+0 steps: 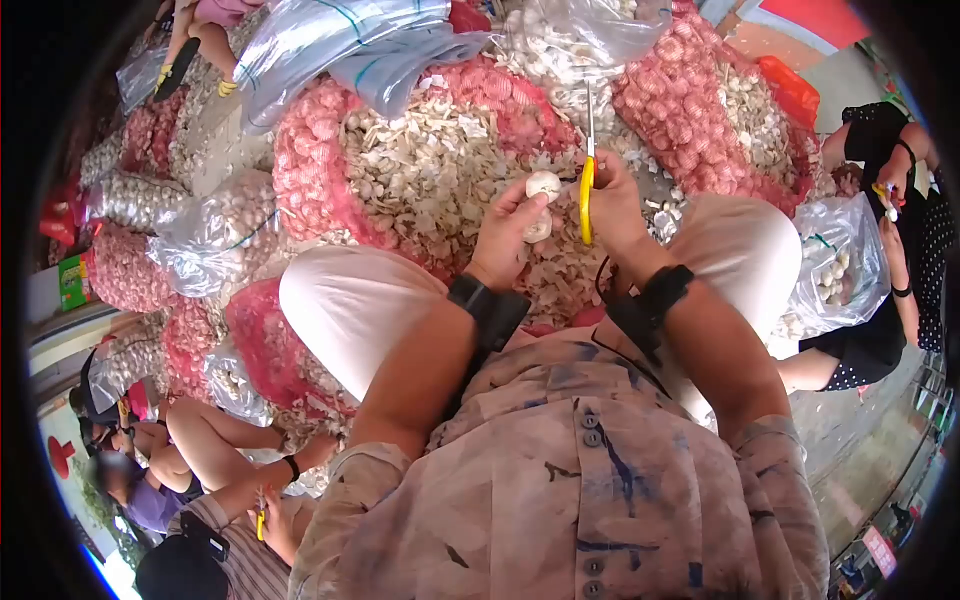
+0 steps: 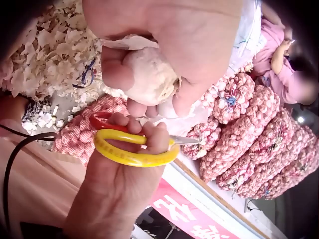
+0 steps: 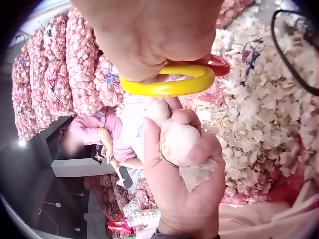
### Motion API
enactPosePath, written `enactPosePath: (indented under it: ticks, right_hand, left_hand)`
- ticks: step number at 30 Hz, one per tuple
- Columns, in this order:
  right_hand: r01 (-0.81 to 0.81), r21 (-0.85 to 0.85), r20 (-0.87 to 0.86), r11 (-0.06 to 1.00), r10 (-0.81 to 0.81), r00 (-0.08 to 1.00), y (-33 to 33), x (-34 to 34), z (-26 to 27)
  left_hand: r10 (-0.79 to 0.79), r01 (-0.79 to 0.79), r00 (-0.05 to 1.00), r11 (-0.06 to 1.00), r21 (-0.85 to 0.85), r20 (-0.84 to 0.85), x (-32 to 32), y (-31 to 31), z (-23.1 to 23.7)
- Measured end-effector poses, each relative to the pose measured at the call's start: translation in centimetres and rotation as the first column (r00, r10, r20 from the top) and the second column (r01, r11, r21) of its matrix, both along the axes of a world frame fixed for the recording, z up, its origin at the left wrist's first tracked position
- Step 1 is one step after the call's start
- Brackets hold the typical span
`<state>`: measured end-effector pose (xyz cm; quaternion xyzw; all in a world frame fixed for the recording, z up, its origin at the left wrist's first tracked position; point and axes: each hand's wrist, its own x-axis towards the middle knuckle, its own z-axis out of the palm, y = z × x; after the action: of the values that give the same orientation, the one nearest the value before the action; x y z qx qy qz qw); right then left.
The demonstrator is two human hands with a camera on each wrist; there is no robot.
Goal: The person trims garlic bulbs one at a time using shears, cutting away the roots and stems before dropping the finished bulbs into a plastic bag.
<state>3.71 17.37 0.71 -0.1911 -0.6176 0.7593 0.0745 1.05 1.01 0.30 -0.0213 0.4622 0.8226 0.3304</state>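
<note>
My left hand [image 1: 505,238] holds a white garlic bulb [image 1: 543,185] by thumb and fingers, and a second bulb [image 1: 537,226] lies against its fingers. In the right wrist view the left palm [image 3: 184,191] faces up round a bulb [image 3: 180,142], with loose papery skin hanging from it. My right hand [image 1: 618,210] grips scissors [image 1: 587,200] with yellow and red handles, just right of the bulbs, blades pointing away from my body. The left wrist view shows right-hand fingers through the scissor handles [image 2: 137,154] below the left hand [image 2: 194,50]; the blades are partly hidden.
Garlic skins [image 1: 420,160] are heaped between my knees and beyond. Red net sacks of garlic [image 1: 680,100] and clear plastic bags [image 1: 350,45] surround the heap. Several people sit around; one at lower left holds yellow-handled scissors [image 1: 261,522]. A bag of bulbs [image 1: 835,270] stands at the right.
</note>
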Motion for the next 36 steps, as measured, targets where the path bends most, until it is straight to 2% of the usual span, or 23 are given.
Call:
enactPosePath:
  ticks: [1,2,3,5,9,11,13,15,17,20,24,29,30,31,32,34,36]
  right_hand:
    - [-0.004,0.014,0.024,1.0,0.003,1.0,0.4,-0.1,-0.1]
    - [-0.03,0.105,-0.003,0.994,0.03,1.0,0.6,0.1,-0.3]
    - [-0.033,0.106,-0.004,0.994,0.034,0.999,0.4,0.2,-0.5]
    - [0.032,0.286,-0.139,0.958,0.009,0.99,-0.1,0.3,-1.0]
    - [-0.06,0.352,-0.017,0.934,0.071,0.997,-0.7,0.8,1.5]
    - [-0.083,0.545,-0.046,0.834,0.129,0.991,-0.9,1.0,2.7]
    - [-0.076,0.571,-0.053,0.817,0.129,0.99,-0.9,0.9,2.9]
    - [-0.07,0.597,-0.058,0.799,0.13,0.99,-1.0,1.0,2.8]
    - [-0.029,0.69,-0.117,0.724,0.151,0.982,-1.0,0.9,2.4]
    - [-0.014,0.721,-0.133,0.693,0.158,0.979,-1.0,0.8,1.8]
    - [-0.009,0.716,-0.109,0.698,0.124,0.986,-1.3,0.6,2.0]
    - [0.039,0.612,-0.112,0.79,0.037,0.993,-1.4,0.3,2.2]
    - [0.04,0.61,-0.112,0.791,0.037,0.993,-1.1,0.1,1.3]
    - [0.046,0.478,-0.084,0.877,-0.006,0.996,-0.6,-0.2,0.1]
    - [0.057,0.334,-0.048,0.941,-0.044,0.998,-0.1,-0.2,-1.0]
    - [0.021,0.323,-0.069,0.946,0.001,0.998,-0.1,-0.1,-0.7]
    - [-0.042,0.315,-0.079,0.948,0.07,0.994,-0.4,0.1,0.1]
  left_hand:
    - [-0.013,0.012,0.999,0.999,0.032,0.038,-0.2,-0.1,0.0]
    - [-0.009,0.008,0.999,0.999,0.033,0.036,-0.3,-0.1,-0.1]
    - [0.001,-0.001,0.999,1.0,0.011,0.052,-0.3,-0.3,-0.1]
    - [0.01,-0.009,0.997,1.0,-0.01,0.071,-0.3,-0.3,-0.2]
    - [-0.013,0.014,1.0,0.996,-0.085,0.015,-0.1,-0.2,-0.4]
    - [-0.039,0.037,0.999,0.994,-0.105,-0.023,0.0,-0.2,-0.6]
    - [-0.026,0.001,0.994,0.974,-0.227,-0.106,0.2,0.0,-0.1]
    - [-0.013,-0.013,0.994,0.973,-0.232,-0.112,0.4,0.0,0.3]
    - [-0.002,-0.026,0.993,0.971,-0.236,-0.116,0.5,0.1,0.6]
    - [0.007,-0.045,0.99,0.961,-0.271,-0.138,0.5,0.1,0.5]
    - [-0.029,-0.027,0.982,0.957,-0.288,-0.188,0.3,-0.1,-0.4]
    - [-0.088,0.018,0.962,0.965,-0.263,-0.257,1.2,0.5,-0.9]
    - [-0.032,-0.003,0.987,0.976,-0.218,-0.16,1.1,0.6,-0.4]
    - [0.02,-0.03,0.998,0.984,-0.175,-0.057,1.0,0.7,0.0]
    - [0.021,-0.031,0.998,0.984,-0.176,-0.056,0.8,0.6,0.3]
    - [0.043,-0.045,0.999,0.994,-0.098,-0.026,0.1,0.3,0.6]
    - [0.044,-0.048,0.998,0.992,-0.117,-0.033,0.0,0.2,0.5]
